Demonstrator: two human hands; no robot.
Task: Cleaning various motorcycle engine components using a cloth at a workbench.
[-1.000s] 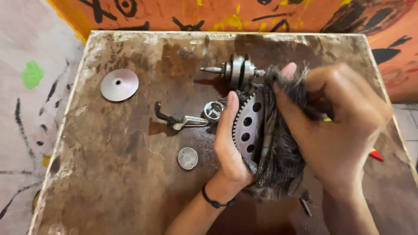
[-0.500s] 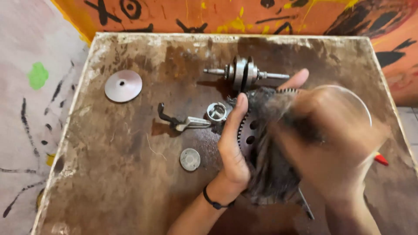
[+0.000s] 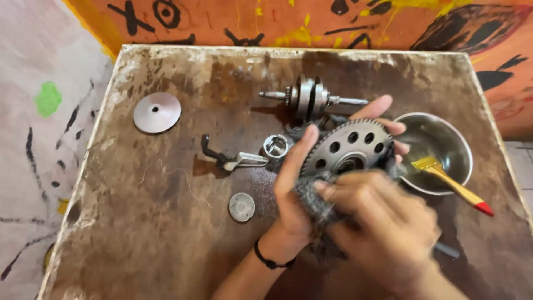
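Gripping a round toothed gear (image 3: 347, 150) with holes in left hand (image 3: 297, 189), right hand (image 3: 383, 228) clamped on grey rag (image 3: 313, 203) just below.

Dull metal gear (image 3: 347, 149), rough cloth (image 3: 313, 203)

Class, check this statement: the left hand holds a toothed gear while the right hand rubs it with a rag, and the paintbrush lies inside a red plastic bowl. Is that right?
Not quite. The head view shows the paintbrush in a metal bowl, not a red plastic one. The left hand, gear, right hand and rag are as stated.

Silver gear (image 3: 347, 150), grey rag (image 3: 313, 203), red-tipped yellow brush (image 3: 452, 186).
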